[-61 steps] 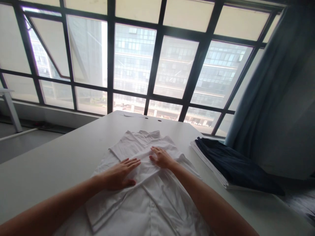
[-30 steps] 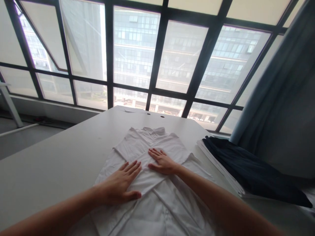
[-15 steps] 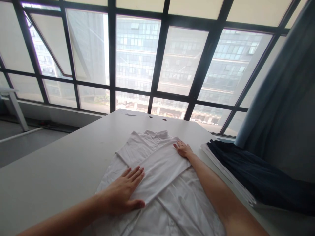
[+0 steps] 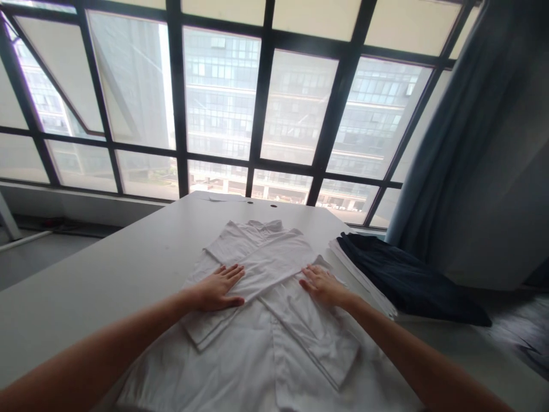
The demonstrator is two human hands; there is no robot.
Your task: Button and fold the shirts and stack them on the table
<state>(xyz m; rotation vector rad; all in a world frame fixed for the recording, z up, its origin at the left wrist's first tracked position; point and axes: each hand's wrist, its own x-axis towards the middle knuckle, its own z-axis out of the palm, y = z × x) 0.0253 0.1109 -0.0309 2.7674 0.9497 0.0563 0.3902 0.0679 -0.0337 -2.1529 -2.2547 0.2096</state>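
A white long-sleeved shirt (image 4: 257, 332) lies front up, its collar toward the far end of the table. Both sleeves are laid across the chest, one over the other. My left hand (image 4: 218, 289) rests flat with fingers spread on the folded sleeve at the shirt's left side. On the right, my right hand (image 4: 322, 284) lies palm down at the edge of the crossed sleeves, fingers stretched out. Neither hand grips the fabric. The hem runs out of view at the bottom.
The shirt is on a white table (image 4: 128, 257) with two dark round holes at its far end. Dark folded clothes (image 4: 398, 274) lie on white ones at the right. Beyond them hang a blue-grey curtain (image 4: 450, 143) and a wall of black-framed windows (image 4: 257, 154).
My right hand has slid nearer along the shirt from the shoulder to the crossed sleeves. The left hand stays flat on the sleeve. The view has turned right, showing more of the shirt.
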